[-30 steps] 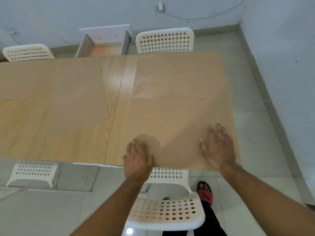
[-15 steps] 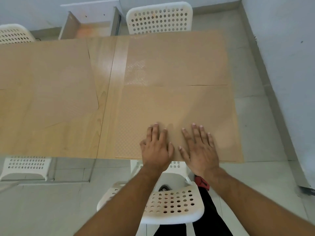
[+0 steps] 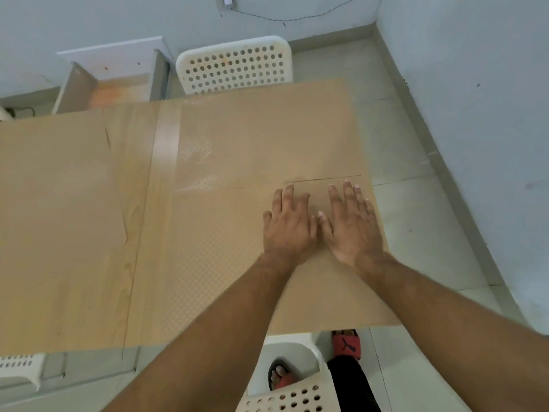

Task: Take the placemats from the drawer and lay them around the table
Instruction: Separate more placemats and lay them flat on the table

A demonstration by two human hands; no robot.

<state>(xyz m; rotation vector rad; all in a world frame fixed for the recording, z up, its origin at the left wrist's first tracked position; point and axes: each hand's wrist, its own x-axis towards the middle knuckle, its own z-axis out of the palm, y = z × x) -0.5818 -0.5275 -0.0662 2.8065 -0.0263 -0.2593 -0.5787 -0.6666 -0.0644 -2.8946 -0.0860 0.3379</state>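
Both of your hands are lying flat and open on the near placemat (image 3: 225, 263), palms down, gripping nothing: your left hand (image 3: 288, 224) and your right hand (image 3: 352, 224) are sitting side by side, thumbs almost touching, fingers spread a little and pointing away from you. You are pressing near the mat's far edge, which reads as smoothing it down so it is lying flat and square to the table (image 3: 139, 221), rather than picking it up.

Just beyond your fingertips a thin seam is showing where a second placemat (image 3: 267, 135) is meeting this one; the two look butted together or slightly overlapped, and you cannot tell which from here. Off to the left of your left hand, past a bare strip of wood, another placemat (image 3: 53, 203) is covering that part of the table, with one edge looking slightly lifted.

Further out, beyond the far mat, a white perforated chair (image 3: 234, 66) is tucked against the table, and to its left the open drawer (image 3: 107, 90) is standing pulled out, its inside looking empty of mats as far as you can see. Under your forearms another white chair (image 3: 285, 394) is crowding the spot where you are standing, your feet in red sandals (image 3: 346, 343) beside it. To the right of your right hand the mat is running to the table's end, near the wall (image 3: 475, 84). Nothing is lying on the mats to hinder the smoothing.
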